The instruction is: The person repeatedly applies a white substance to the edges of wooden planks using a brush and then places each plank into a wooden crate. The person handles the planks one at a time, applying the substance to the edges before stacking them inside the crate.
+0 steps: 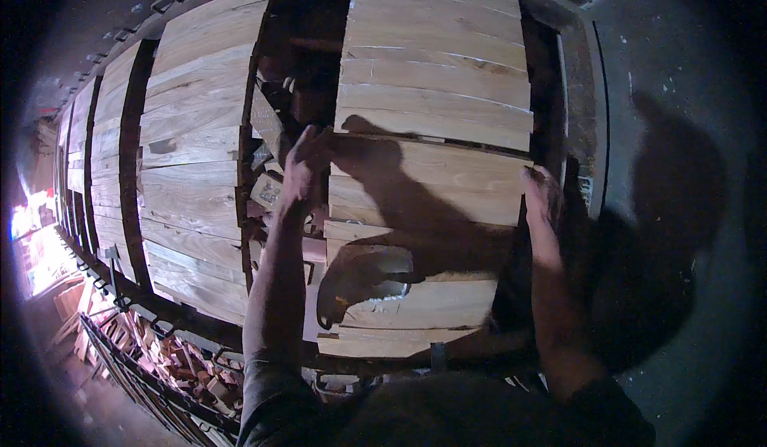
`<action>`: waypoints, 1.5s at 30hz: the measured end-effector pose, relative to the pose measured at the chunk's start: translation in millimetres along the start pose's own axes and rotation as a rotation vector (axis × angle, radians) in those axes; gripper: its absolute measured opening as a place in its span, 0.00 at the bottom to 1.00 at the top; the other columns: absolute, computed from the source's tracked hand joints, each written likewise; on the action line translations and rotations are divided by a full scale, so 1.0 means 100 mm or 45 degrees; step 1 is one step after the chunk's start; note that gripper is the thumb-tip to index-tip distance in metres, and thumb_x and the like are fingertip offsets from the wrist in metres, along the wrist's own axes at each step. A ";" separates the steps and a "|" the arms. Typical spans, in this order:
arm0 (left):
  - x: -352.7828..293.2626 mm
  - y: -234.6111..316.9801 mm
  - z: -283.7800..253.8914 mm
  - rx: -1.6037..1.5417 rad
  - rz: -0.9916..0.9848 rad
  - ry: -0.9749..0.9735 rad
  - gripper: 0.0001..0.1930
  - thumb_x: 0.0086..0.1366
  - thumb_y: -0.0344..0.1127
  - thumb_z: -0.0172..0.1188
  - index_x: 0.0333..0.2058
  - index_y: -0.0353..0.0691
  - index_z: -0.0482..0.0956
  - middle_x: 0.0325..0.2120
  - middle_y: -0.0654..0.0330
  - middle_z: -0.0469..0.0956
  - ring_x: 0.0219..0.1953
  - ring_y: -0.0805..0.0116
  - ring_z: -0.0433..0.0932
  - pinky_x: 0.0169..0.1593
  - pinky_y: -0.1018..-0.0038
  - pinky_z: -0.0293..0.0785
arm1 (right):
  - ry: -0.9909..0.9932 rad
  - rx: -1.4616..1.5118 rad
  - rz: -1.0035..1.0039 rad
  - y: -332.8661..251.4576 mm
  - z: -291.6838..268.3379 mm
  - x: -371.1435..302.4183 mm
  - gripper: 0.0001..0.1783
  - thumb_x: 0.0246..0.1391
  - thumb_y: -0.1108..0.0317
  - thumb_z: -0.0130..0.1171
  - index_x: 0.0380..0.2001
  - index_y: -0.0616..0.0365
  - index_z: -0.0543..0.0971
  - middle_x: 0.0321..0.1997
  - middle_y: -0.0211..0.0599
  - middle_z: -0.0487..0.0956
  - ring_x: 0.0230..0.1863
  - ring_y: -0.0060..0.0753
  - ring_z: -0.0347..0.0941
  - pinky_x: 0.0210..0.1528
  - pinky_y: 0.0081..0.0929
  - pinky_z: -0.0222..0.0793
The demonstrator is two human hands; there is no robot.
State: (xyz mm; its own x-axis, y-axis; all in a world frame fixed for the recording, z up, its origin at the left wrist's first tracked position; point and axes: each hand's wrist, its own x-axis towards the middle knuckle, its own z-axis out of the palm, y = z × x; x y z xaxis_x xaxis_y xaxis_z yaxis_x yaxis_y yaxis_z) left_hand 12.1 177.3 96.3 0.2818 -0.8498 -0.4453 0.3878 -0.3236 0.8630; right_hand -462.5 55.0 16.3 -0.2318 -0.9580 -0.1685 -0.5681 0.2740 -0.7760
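A pale wooden board (447, 167) lies crosswise in front of me, part of a stack of boards laid side by side. My left hand (304, 163) closes on its left end, fingers bent at the edge. At the opposite end, my right hand (542, 194) grips the board's right edge, its fingertips partly hidden in shadow. A dark, narrow gap separates this board from the upper boards (435, 55) of the same stack. Nearer to me lie lower boards (423, 307), partly covered by the shadow of my arm.
Further stacks of boards (196, 143) stand in rows to the left, with dark gaps between them. Wood offcuts (268, 190) sit in the gap beside my left hand. More scrap wood (188, 367) is piled at the lower left. A grey wall (663, 71) rises on the right.
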 end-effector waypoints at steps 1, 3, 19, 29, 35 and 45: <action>-0.18 0.41 0.31 0.422 0.073 -0.062 0.34 0.58 0.28 0.53 0.63 0.29 0.56 0.58 0.51 0.68 0.58 0.65 0.67 0.61 0.74 0.61 | 0.021 0.119 0.013 -0.30 -0.14 -0.17 0.17 0.46 0.64 0.68 0.39 0.56 0.77 0.38 0.35 0.79 0.42 0.32 0.74 0.46 0.31 0.68; -0.26 0.35 0.30 0.201 0.129 -0.021 0.31 0.59 0.30 0.53 0.61 0.29 0.60 0.56 0.52 0.70 0.56 0.65 0.68 0.60 0.74 0.61 | 0.008 0.193 0.046 -0.41 -0.32 -0.31 0.14 0.47 0.70 0.65 0.40 0.58 0.78 0.37 0.33 0.79 0.41 0.28 0.73 0.46 0.28 0.68; -1.24 -0.36 -0.11 -0.293 0.044 0.181 0.16 0.63 0.29 0.52 0.50 0.36 0.73 0.44 0.58 0.74 0.45 0.66 0.76 0.51 0.65 0.76 | -0.239 0.943 0.080 -0.29 -0.65 -1.54 0.22 0.46 0.82 0.55 0.47 0.59 0.74 0.48 0.36 0.76 0.51 0.31 0.70 0.57 0.30 0.62; -1.37 -0.30 -0.23 1.236 0.683 -0.032 0.15 0.65 0.27 0.51 0.49 0.36 0.77 0.46 0.55 0.77 0.50 0.65 0.74 0.51 0.69 0.76 | -0.061 0.821 -0.109 -0.22 -0.71 -1.34 0.15 0.43 0.81 0.59 0.39 0.61 0.79 0.42 0.35 0.79 0.47 0.30 0.73 0.54 0.29 0.67; -1.48 0.12 0.16 0.648 0.300 0.086 0.13 0.64 0.27 0.50 0.45 0.34 0.79 0.45 0.56 0.77 0.54 0.64 0.72 0.58 0.65 0.69 | -0.165 0.560 0.132 -0.14 -0.84 -1.32 0.13 0.44 0.77 0.64 0.37 0.60 0.79 0.36 0.31 0.79 0.38 0.25 0.74 0.42 0.25 0.71; -1.65 0.17 0.24 0.459 0.423 0.271 0.17 0.57 0.33 0.55 0.43 0.31 0.79 0.46 0.53 0.77 0.52 0.62 0.71 0.62 0.69 0.58 | -0.082 -0.126 -0.050 -0.14 -0.71 -0.97 0.19 0.46 0.74 0.59 0.45 0.59 0.77 0.43 0.38 0.78 0.43 0.31 0.73 0.47 0.27 0.68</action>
State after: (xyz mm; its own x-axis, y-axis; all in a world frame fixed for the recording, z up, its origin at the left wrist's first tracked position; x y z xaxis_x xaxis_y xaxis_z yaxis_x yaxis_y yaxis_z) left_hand -48.5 302.0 189.5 0.5244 -0.8398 -0.1403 -0.0682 -0.2057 0.9762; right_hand -488.6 150.5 86.6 -0.1586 -0.9707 -0.1807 -0.6517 0.2404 -0.7194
